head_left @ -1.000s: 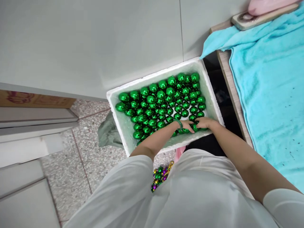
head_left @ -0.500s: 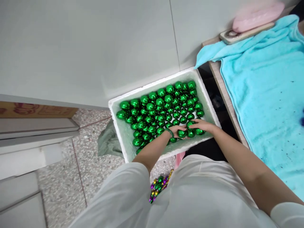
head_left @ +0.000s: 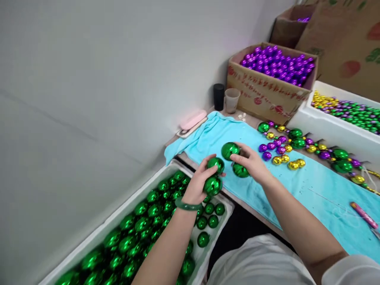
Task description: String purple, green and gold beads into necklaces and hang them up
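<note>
Two shiny green balls (head_left: 213,186) are in my left hand (head_left: 198,180), which wears a green bangle and is raised over the right end of the white foam box (head_left: 228,209). My right hand (head_left: 249,160) grips two more green balls (head_left: 230,151) above the near left part of the turquoise towel (head_left: 261,190). Many loose green balls (head_left: 142,223) fill the foam box below my left arm. On the towel, beyond my right hand, lie small purple balls (head_left: 270,146) and gold balls (head_left: 285,159) in little clusters.
A bead garland (head_left: 311,148) runs along the towel's far edge. Behind it stand a carton (head_left: 267,89) of purple balls and a white box (head_left: 335,116) of mixed beads. A black cup (head_left: 219,97), a clear cup (head_left: 232,101), a pink case (head_left: 192,120) and a pink-handled tool (head_left: 363,215) lie around.
Both hands have come up out of the foam box with green balls and moved toward the towel. The view has turned right, bringing the cartons, garland and small balls into sight.
</note>
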